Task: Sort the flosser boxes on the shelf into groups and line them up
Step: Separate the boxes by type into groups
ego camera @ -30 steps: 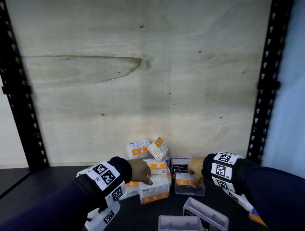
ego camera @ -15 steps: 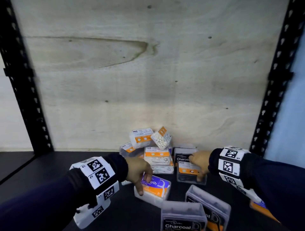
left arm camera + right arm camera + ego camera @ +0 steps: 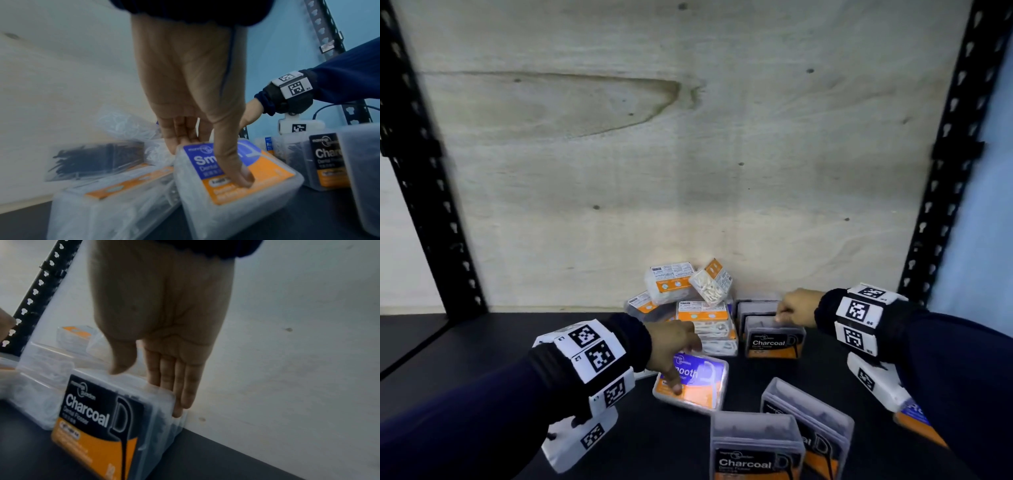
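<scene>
Left hand (image 3: 671,346) grasps the Smooth box (image 3: 693,383), blue and orange label up: thumb (image 3: 232,164) pressed on the label, other fingers (image 3: 179,134) curled over the far edge. The box sits tilted, low on the black shelf (image 3: 482,346), just in front of the white pile (image 3: 688,298). Right hand (image 3: 796,308) grasps a Charcoal box (image 3: 774,339) standing upright, label facing the camera; the fingers (image 3: 180,386) go down behind its back top edge and the thumb (image 3: 123,360) is just above the front top edge, contact blurred. That box stands near the plywood back panel (image 3: 688,154), beside the white pile, with another dark box (image 3: 756,306) just behind it. The white pile is several clear boxes of white flossers with orange labels, stacked crookedly against the panel, the top two tilted. Two more Charcoal boxes (image 3: 756,448) stand at the front of the shelf, close together, one angled behind the other. Another box with an orange and blue label (image 3: 917,423) lies at the far right, mostly hidden under the right wrist. Black perforated uprights (image 3: 945,171) frame both sides.
</scene>
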Demonstrator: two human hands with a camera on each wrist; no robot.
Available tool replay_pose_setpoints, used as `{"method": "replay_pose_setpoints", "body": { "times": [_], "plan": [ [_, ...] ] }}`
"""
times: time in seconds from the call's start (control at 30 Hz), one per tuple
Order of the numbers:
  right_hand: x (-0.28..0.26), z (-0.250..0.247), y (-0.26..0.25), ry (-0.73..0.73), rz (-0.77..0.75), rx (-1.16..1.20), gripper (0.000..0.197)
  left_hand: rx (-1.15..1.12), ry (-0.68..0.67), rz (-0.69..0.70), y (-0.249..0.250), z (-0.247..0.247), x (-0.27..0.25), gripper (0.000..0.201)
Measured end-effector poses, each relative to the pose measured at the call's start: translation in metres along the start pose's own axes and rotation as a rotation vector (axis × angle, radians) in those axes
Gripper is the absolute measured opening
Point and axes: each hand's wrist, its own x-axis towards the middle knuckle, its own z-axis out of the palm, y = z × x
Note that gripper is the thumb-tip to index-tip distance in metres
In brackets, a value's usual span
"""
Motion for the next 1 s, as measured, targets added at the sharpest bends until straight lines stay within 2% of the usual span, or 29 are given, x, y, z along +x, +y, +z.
{"method": "replay_pose_setpoints", "body": {
  "times": [0.17,0.33,0.53,0.77,0.87,1.0],
  "plan": [
    [-0.004,0.001,-0.004,-0.081,0.027,-0.054,0.062,0.033,0.051,-0.043,-0.002,0.005,-0.007,0.067],
    [-0.013,0.001,-0.010,-0.082,0.032,-0.136,0.054,-0.093,0.027,-0.108,-0.003,0.003,-0.012,0.060],
    [-0.044,-0.004,-0.009,-0.031,0.033,-0.014,0.053,-0.070,0.031,-0.148,0.001,-0.008,-0.024,0.059],
    [-0.087,0.008,-0.005,0.061,0.025,0.015,0.041,-0.009,0.218,-0.157,0.009,-0.029,-0.042,0.056],
    [-0.103,0.023,-0.003,0.086,0.052,0.067,0.041,0.002,0.303,-0.148,0.016,-0.037,-0.044,0.055],
    [-0.118,0.046,-0.003,0.099,0.081,0.150,0.046,0.011,0.348,-0.150,0.026,-0.043,-0.045,0.057]
  ]
}}
